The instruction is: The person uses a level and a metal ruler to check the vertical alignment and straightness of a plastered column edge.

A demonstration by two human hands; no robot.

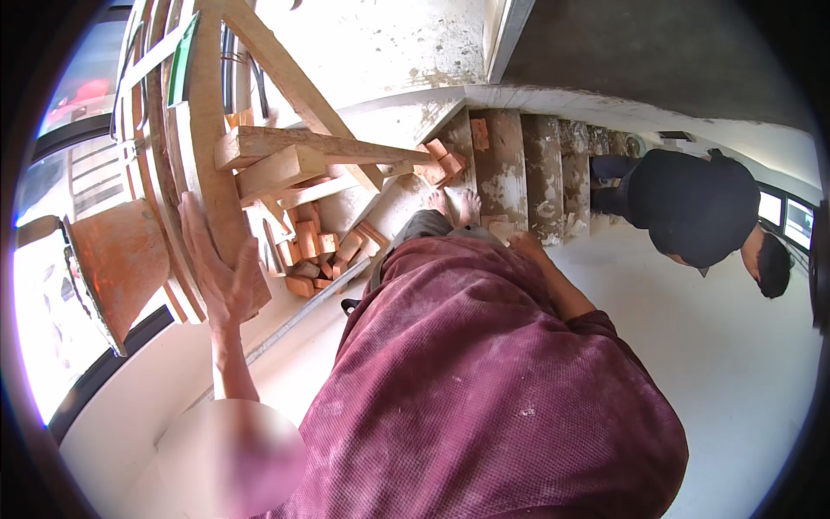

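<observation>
My left hand (218, 270) lies flat against the upright wooden boards (201, 156) of a timber stand, its fingers stretched and the thumb apart. Beside it, on the outer side of the boards, is a worn orange bucket (125, 255) with a crusted rim, tipped sideways in the picture. Low by my right hip is my right hand (524, 246), fingers curled. Whether anything is in it is hidden. A small pale piece (499, 228) shows close to that hand.
Loose bricks (307, 246) lie beneath the stand's beams (285, 164). More bricks (443, 163) sit near my bare feet (454, 206). Mortar-splashed stairs (501, 173) run to the right, where a person in dark clothes (692, 208) bends over. Windows (86, 164) line the left.
</observation>
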